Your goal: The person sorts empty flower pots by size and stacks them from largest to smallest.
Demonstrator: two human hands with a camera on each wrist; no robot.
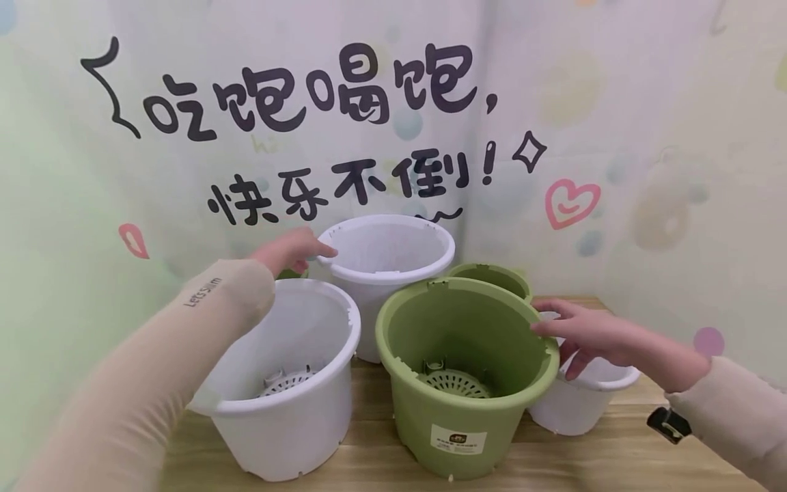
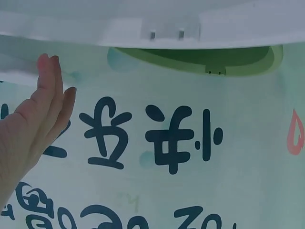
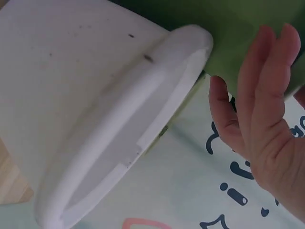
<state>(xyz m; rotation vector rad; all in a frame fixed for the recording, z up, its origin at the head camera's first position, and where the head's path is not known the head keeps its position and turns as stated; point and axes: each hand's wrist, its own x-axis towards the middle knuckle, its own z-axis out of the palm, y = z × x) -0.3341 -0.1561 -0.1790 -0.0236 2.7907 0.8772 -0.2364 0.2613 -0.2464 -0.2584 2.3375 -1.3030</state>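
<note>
A large white pot (image 1: 289, 437) stands front left, with a slotted base visible inside. Beside it is a large green pot (image 1: 455, 417) with a label on its front. Behind them rises another white pot (image 1: 387, 273). My left hand (image 1: 295, 249) reaches over the front-left pot, its fingertips at the left rim of the back white pot. In the left wrist view its fingers (image 2: 47, 86) are extended. At the green pot's right rim is my right hand (image 1: 590, 335), above a smaller white pot (image 1: 572, 410). The right wrist view shows its fingers (image 3: 271, 81) loosely extended alongside the green wall.
Another green pot (image 1: 492, 277) is partly hidden behind the front green one. A further green rim (image 1: 292, 273) shows behind the front-left pot. All stand on a wood-grain table (image 1: 645, 444) before a printed curtain (image 1: 615, 102). A black clip (image 1: 669, 425) hangs by the right sleeve.
</note>
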